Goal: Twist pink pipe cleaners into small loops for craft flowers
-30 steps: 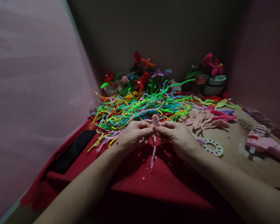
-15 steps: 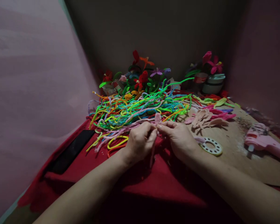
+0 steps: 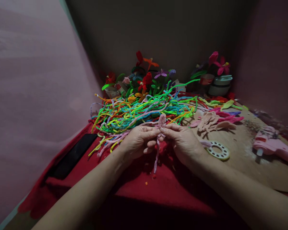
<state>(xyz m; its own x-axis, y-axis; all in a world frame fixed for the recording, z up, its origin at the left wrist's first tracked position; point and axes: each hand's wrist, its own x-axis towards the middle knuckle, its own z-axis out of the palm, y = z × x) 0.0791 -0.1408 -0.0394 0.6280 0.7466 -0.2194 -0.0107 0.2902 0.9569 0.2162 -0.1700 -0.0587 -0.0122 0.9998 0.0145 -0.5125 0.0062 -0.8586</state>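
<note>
A pale pink pipe cleaner (image 3: 162, 120), bent into a narrow petal-like loop at its top, stands upright between my two hands. Its tail hangs down over the red cloth (image 3: 139, 185). My left hand (image 3: 140, 140) pinches it from the left with thumb and forefinger, the other fingers curled below. From the right, my right hand (image 3: 182, 139) pinches the same spot, just under the loop. The fingertips of both hands nearly meet there. Right behind them lies a big heap of colourful pipe cleaners (image 3: 139, 111).
A black phone-like slab (image 3: 73, 156) lies at the left. To the right, a board (image 3: 242, 169) carries beige petal shapes (image 3: 206, 123), a round disc with holes (image 3: 218, 150) and a pink glue gun (image 3: 268, 140). Fuzzy flowers (image 3: 145, 81) and a pale green jar (image 3: 219, 85) stand behind.
My left hand has turned and loosened its curl, its fingers now showing beneath the pinch. More of the pink pipe cleaner's hanging tail is visible. My right hand has barely moved.
</note>
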